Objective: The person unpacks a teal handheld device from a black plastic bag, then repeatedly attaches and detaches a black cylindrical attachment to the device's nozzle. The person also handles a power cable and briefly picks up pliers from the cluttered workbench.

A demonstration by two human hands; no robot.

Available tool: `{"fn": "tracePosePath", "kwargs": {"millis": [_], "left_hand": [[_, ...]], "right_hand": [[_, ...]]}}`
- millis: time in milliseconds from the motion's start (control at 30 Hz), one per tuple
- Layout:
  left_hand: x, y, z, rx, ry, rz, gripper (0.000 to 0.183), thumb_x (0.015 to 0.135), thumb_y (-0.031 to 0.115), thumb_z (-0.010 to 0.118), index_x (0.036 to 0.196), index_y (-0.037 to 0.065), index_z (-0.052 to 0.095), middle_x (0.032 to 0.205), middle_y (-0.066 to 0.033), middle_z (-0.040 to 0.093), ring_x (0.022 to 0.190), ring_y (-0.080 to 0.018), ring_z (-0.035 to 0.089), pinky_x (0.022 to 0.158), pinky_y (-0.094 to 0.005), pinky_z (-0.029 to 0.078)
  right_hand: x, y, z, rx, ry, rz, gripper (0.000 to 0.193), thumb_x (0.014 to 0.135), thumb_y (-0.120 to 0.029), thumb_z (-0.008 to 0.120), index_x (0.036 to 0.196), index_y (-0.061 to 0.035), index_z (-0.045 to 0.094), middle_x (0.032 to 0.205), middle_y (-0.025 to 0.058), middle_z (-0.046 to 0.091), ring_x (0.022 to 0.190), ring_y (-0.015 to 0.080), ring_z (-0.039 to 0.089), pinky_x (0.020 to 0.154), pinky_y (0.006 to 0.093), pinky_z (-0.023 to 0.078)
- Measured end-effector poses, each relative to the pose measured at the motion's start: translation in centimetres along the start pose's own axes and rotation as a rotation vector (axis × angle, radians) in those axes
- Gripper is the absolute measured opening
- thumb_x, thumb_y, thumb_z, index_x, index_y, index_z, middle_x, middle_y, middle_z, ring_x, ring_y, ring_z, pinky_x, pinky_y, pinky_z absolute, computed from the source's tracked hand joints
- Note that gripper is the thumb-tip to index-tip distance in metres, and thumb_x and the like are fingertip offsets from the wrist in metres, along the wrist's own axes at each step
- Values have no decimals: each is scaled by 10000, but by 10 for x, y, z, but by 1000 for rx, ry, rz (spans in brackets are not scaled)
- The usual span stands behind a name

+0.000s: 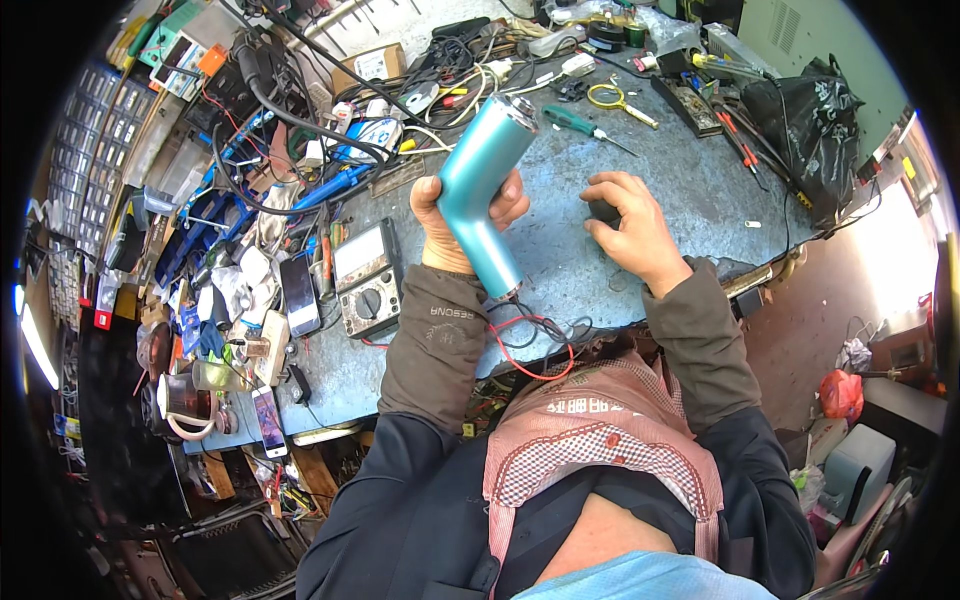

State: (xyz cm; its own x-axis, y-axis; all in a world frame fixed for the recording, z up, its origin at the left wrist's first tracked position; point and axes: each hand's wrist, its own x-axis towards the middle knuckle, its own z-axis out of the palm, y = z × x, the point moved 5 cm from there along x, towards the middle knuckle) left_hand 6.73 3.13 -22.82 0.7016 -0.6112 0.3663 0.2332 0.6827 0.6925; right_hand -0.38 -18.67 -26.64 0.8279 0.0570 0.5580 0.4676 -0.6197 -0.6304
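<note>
My left hand (450, 225) is closed round a teal hair dryer (490, 150), held tilted above the bench with its barrel pointing up and to the right. Out of the handle's lower end come thin dark and red wires (535, 365) that loop down over the bench's front edge. To the right, my right hand (632, 228) rests low over the bench top with its fingers curled about a small dark round piece (602, 211), mostly hidden by them. A green-handled screwdriver (570, 121) and a yellow-rimmed magnifying glass (607, 97) lie beyond the hands.
An analog multimeter (368, 285) and a dark phone (300, 295) lie left of my left forearm. Tangled cables and tools crowd the bench's left and back. At the far right stands a black plastic bag (810, 125), beside red-handled tools (738, 142). A mug (187, 402) sits at the left edge.
</note>
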Motion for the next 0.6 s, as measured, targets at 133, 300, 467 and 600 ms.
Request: {"fn": "tracePosePath", "kwargs": {"millis": [133, 300, 467, 600], "left_hand": [[-3, -2, -5, -2, -38, -33, 999, 748, 750, 786, 1349, -21, 577, 888, -101, 579, 618, -123, 460, 544, -285, 362], [1, -7, -4, -35, -58, -64, 934, 740, 736, 792, 1260, -21, 616, 884, -116, 603, 625, -128, 474, 557, -298, 365], [-1, -12, -8, 154, -3, -152, 942, 779, 831, 678, 1054, -67, 607, 789, -61, 562, 585, -124, 457, 536, -291, 344], [3, -24, -2, 158, 72, -296, 918, 857, 730, 648, 1285, -80, 580, 917, -122, 607, 597, -132, 429, 529, -284, 343]], "right_hand": [[0, -1, -1, 5, 10, -1, 364, 781, -58, 800, 1139, -48, 732, 1300, 118, 677, 1248, 351, 607, 1031, 449, 525], [0, -3, -4, 21, 86, -46, 396, 783, -99, 820, 1170, -65, 741, 1301, 136, 684, 1246, 364, 616, 1054, 456, 516], [1, -3, -15, 119, 249, -154, 526, 816, -212, 873, 1293, -65, 708, 1314, 176, 685, 1260, 367, 631, 1099, 464, 497], [1, 3, -16, 393, 246, -126, 842, 857, -216, 905, 1577, -78, 491, 1439, 155, 637, 1325, 284, 625, 1110, 433, 488]]}}
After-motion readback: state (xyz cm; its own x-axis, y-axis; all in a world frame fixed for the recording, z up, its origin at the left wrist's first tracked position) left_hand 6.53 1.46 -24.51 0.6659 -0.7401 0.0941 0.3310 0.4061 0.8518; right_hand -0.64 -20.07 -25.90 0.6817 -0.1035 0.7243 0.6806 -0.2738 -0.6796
